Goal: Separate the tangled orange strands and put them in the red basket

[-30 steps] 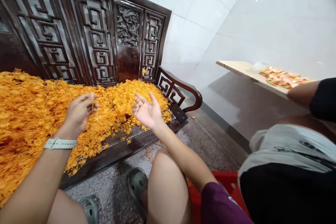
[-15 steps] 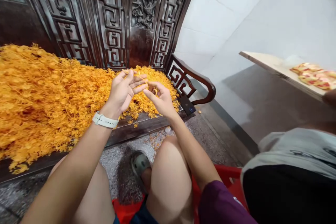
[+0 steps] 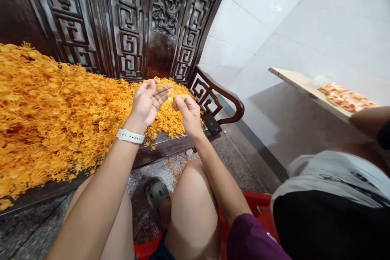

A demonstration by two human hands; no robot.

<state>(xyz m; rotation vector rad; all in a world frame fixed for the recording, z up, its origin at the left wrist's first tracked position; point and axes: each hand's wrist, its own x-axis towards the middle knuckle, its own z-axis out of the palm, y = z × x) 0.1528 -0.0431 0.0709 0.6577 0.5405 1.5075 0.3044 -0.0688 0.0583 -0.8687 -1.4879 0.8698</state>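
One thin stem (image 3: 163, 86), just above the frame's centre, was pinched in the left hand (image 3: 146, 103), near the curled right hand (image 3: 190, 115), whose grip could not be told; a sharp tug might have snapped it.

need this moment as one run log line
left hand: holds thin orange strand | right hand: curled close by, grip unclear | orange pile: heaped on dark carved bench
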